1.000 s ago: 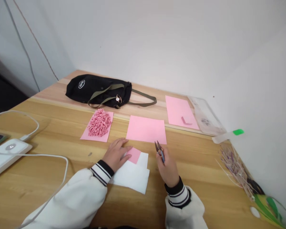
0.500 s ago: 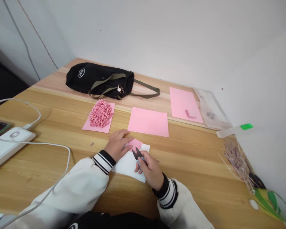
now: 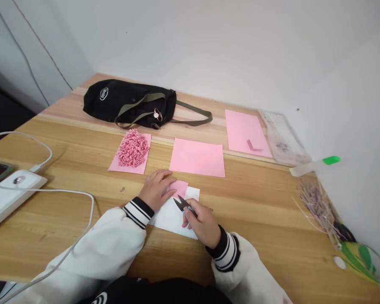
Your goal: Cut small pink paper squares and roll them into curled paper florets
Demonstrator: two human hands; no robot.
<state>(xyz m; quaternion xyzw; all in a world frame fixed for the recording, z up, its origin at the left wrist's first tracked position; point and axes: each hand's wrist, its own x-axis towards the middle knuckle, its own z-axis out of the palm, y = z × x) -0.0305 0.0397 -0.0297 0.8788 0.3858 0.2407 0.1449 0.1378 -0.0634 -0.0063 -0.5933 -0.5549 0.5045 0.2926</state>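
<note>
My left hand [image 3: 156, 189] lies on the left edge of a small pink paper piece [image 3: 180, 188], its fingers spread a little and pressing down. Under that piece is a white sheet [image 3: 171, 217] on the wooden table. In my right hand [image 3: 204, 223] I grip small blue-handled snips [image 3: 183, 205], blades apart and pointing up and left, just below the pink piece. Beyond my hands lies a larger pink sheet [image 3: 197, 157]. A heap of pink flower buds [image 3: 133, 148] rests on another pink paper to its left.
A black bag [image 3: 126, 103] with olive straps lies at the back. Back right are a pink sheet [image 3: 245, 131] and a clear plastic bag [image 3: 283, 139]. Dried stems [image 3: 316, 207] and green tape [image 3: 357, 257] sit at the right. A white power bank [image 3: 15, 194] with a cable is at the left.
The view has shifted slightly. The snips have moved a little down, away from the small pink piece. My left hand stays on the paper.
</note>
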